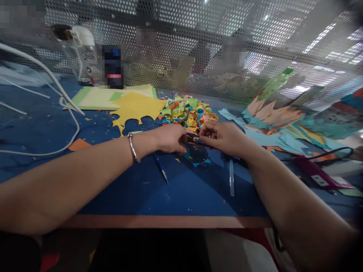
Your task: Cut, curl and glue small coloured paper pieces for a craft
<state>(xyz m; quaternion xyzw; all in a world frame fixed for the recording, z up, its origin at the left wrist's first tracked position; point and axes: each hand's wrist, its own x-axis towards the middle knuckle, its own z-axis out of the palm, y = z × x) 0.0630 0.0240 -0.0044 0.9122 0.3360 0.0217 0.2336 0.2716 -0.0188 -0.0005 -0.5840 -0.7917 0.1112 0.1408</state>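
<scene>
A dark, narrow strip (193,138) with pale and pink specks stretches between my two hands, just above the blue table. At its left end, the curled fingers of my left hand (172,138) close on it, though my thumb hides part of the grip. My right hand (222,136) pinches the other end between thumb and fingers. Behind the strip lies a heap of crumpled colourful paper scraps (193,111). Nearer to me, below my left hand, rests a blue pen-like tool (161,168) with a metal tip. A clear, slim stick (231,177) lies below my right hand.
Yellow cut paper (138,107) overlaps a stack of pale sheets (93,98) at the back left. White cables (76,128) loop across the left. Bottles (86,56) stand by the perforated metal screen (176,49). Layered paper pieces (272,113) and a purple power strip (320,173) occupy the right.
</scene>
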